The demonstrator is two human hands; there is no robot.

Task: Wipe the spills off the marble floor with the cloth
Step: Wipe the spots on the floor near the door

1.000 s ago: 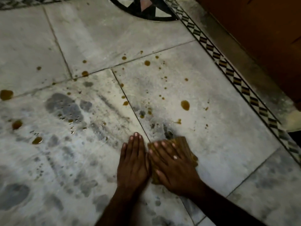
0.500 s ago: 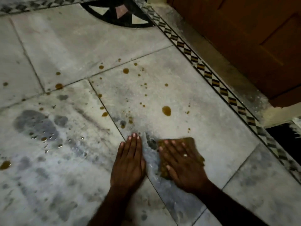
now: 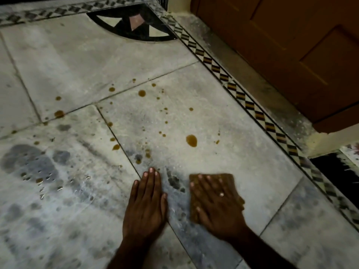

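The right hand lies flat on the cloth and presses it onto the floor. Its fingers are spread out, not closed around the cloth. The left hand lies flat on the bare floor just beside it, fingers together, holding nothing.

The cloth is small and brown. It sits near the bottom of the view, on the tile with the most spills. A big brown drop lies just ahead of it, and many small drops are farther off.

What could go wrong? The cloth already looks stained, so it may smear the brown drops instead of soaking them up. The floor is wet and shiny on the left, so the left hand could slip there. Small drops far away could be missed.

The floor is pale grey marble in big tiles with dark lines between them. A patterned strip runs along the edge. A brown wooden door stands on the right.
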